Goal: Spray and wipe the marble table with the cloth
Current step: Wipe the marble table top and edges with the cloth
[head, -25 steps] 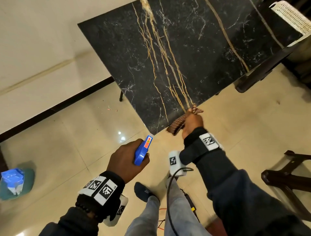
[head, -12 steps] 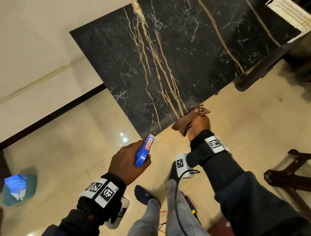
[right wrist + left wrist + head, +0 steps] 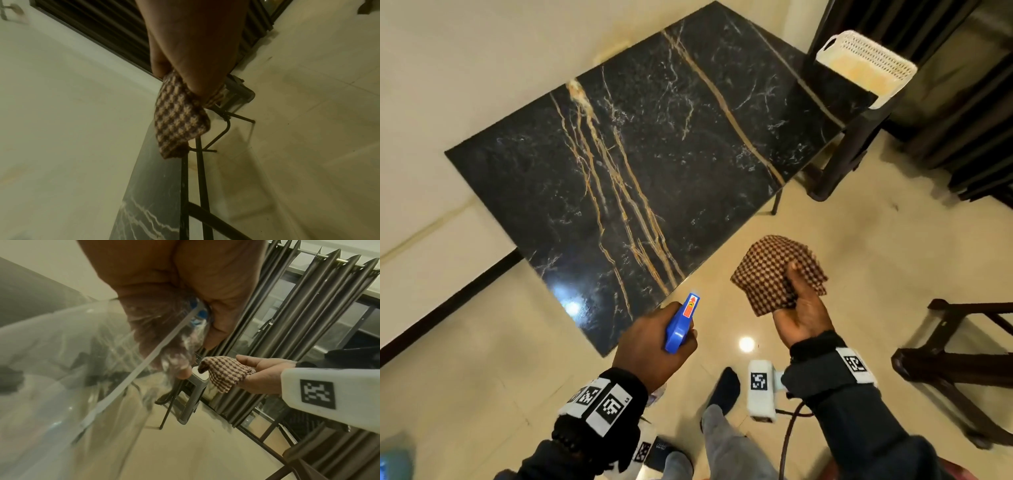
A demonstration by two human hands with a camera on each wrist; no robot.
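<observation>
The black marble table (image 3: 640,164) with gold and white veins fills the middle of the head view. My left hand (image 3: 654,346) grips a spray bottle by its blue trigger head (image 3: 681,323), just off the table's near corner; its clear body (image 3: 68,386) fills the left wrist view. My right hand (image 3: 801,308) holds a folded brown checked cloth (image 3: 774,270) in the air beside the table's near edge, palm turned up. That cloth (image 3: 176,120) hangs from the fingers in the right wrist view and also shows as the cloth (image 3: 226,371) seen from the left wrist.
A white plastic basket (image 3: 866,65) sits on a dark stool at the table's far right corner. Dark curtains (image 3: 962,102) hang behind it. A dark wooden frame (image 3: 955,356) stands on the tiled floor at the right. My feet (image 3: 726,387) are below the hands.
My right hand has lifted the cloth off the table's near edge and turned palm up. The view has shifted so more of the table shows. The left hand keeps its grip on the sprayer.
</observation>
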